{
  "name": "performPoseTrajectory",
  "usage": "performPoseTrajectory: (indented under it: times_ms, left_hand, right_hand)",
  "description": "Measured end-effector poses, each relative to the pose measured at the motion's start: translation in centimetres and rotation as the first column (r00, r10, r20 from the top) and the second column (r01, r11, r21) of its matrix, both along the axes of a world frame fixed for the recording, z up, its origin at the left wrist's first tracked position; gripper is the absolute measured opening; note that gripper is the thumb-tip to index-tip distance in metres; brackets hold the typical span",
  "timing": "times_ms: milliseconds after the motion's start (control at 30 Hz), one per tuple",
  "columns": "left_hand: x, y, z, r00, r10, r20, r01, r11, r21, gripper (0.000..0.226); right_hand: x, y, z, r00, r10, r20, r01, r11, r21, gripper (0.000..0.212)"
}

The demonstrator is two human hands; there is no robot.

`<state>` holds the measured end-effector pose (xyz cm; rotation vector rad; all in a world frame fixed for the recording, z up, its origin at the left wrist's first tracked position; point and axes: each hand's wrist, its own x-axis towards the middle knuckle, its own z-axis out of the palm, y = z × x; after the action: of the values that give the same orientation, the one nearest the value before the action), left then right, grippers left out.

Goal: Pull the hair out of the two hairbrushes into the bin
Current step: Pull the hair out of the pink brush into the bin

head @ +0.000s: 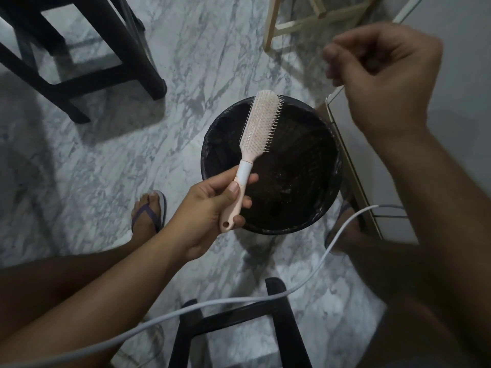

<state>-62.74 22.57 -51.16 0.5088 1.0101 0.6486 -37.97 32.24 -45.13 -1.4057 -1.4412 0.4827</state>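
My left hand (210, 208) grips the handle of a pale pink hairbrush (259, 131), holding it tilted with its bristled head over the round black bin (271, 166) lined with a dark bag. My right hand (382, 75) is raised up and to the right of the bin, blurred, its fingers curled with fingertips pressed together. Whether hair is pinched between them is too fine to see. Only one hairbrush is in view.
The bin stands on a marble floor. A dark stool (79, 57) is at the upper left, a light wooden frame (316, 19) at the top, another dark stool (239, 322) below. A white cabinet (372, 166) stands right of the bin. A white cable (186, 312) crosses the foreground.
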Motion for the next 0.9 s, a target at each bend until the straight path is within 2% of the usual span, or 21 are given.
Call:
performPoseTrajectory:
  times_ms: [100, 167, 200, 233, 300, 367, 400, 433, 467, 500, 567, 600, 667, 767, 833, 900]
  left_hand:
    - [-0.1, 0.0, 0.1, 1.0, 0.002, 0.018, -0.001, 1.0, -0.014, 0.038]
    - [0.0, 0.0, 0.1, 1.0, 0.005, 0.028, -0.004, 1.0, -0.023, 0.038]
    - [0.0, 0.0, 0.1, 0.999, 0.005, 0.034, -0.004, 1.0, -0.027, 0.038]
    - [0.1, 0.0, 0.2, 0.999, 0.002, 0.041, -0.001, 1.0, -0.03, 0.038]
    - [0.4, -0.1, 0.3, 0.998, -0.016, 0.053, 0.017, 0.999, -0.028, 0.039]
    - [0.6, -0.3, 0.4, 0.997, -0.031, 0.067, 0.033, 0.999, -0.023, 0.04]
    - [0.7, -0.3, 0.4, 0.997, -0.032, 0.077, 0.034, 0.999, -0.025, 0.041]
    - [0.7, -0.3, 0.5, 0.996, -0.03, 0.088, 0.033, 0.999, -0.028, 0.042]
    - [0.8, -0.3, 0.5, 0.995, -0.03, 0.097, 0.033, 0.999, -0.029, 0.043]
    - [0.8, -0.4, 0.6, 0.994, -0.032, 0.105, 0.036, 0.999, -0.03, 0.043]
    - [0.8, -0.5, 0.5, 0.993, -0.029, 0.116, 0.034, 0.999, -0.039, 0.044]
    - [0.8, -0.6, 0.5, 0.993, -0.024, 0.114, 0.029, 0.999, -0.042, 0.044]
    - [0.6, -0.4, 0.4, 0.996, -0.002, 0.093, 0.005, 0.999, -0.038, 0.045]
    - [0.1, 0.3, 0.5, 0.993, 0.062, 0.096, -0.06, 0.998, -0.025, 0.044]
    - [-0.2, 0.9, 0.8, 0.989, 0.092, 0.119, -0.092, 0.996, -0.005, 0.042]
    - [-0.4, 1.3, 1.0, 0.985, 0.103, 0.136, -0.106, 0.994, 0.011, 0.042]
  right_hand:
    - [0.4, 0.4, -0.8, 0.988, -0.116, -0.101, 0.11, 0.992, -0.066, 0.018]
    - [-0.3, 0.3, -2.6, 0.972, -0.207, -0.11, 0.172, 0.948, -0.267, 0.033]
    - [-1.0, 0.2, -3.5, 0.966, -0.219, -0.134, 0.148, 0.902, -0.407, 0.036]
    - [-1.8, -0.1, -4.2, 0.961, -0.201, -0.19, 0.07, 0.842, -0.535, 0.036]
    - [-3.7, -0.5, -5.2, 0.893, -0.144, -0.427, -0.218, 0.692, -0.689, 0.045]
    - [-5.0, -1.0, -5.2, 0.716, -0.157, -0.68, -0.498, 0.567, -0.656, 0.058]
    - [-5.4, -1.2, -5.2, 0.649, -0.166, -0.742, -0.571, 0.538, -0.62, 0.064]
    - [-5.7, -1.4, -5.3, 0.643, -0.156, -0.75, -0.593, 0.52, -0.616, 0.072]
    - [-5.9, -1.6, -5.6, 0.692, -0.13, -0.71, -0.564, 0.517, -0.644, 0.081]
    - [-6.2, -1.7, -5.7, 0.78, -0.084, -0.62, -0.491, 0.531, -0.691, 0.088]
    - [-6.2, -1.7, -6.3, 0.935, 0.056, -0.35, -0.315, 0.587, -0.746, 0.096]
    - [-5.9, -1.7, -6.5, 0.964, 0.137, -0.226, -0.262, 0.628, -0.733, 0.094]
    - [-5.2, -1.9, -7.1, 0.96, 0.266, -0.09, -0.257, 0.702, -0.664, 0.084]
    - [-4.6, -2.3, -8.9, 0.964, 0.263, 0.038, -0.174, 0.731, -0.659, 0.074]
    - [-4.7, -2.6, -10.4, 0.907, 0.362, 0.214, -0.078, 0.645, -0.76, 0.067]
    - [-4.5, -3.2, -11.8, 0.77, 0.583, 0.259, 0.002, 0.403, -0.915, 0.053]
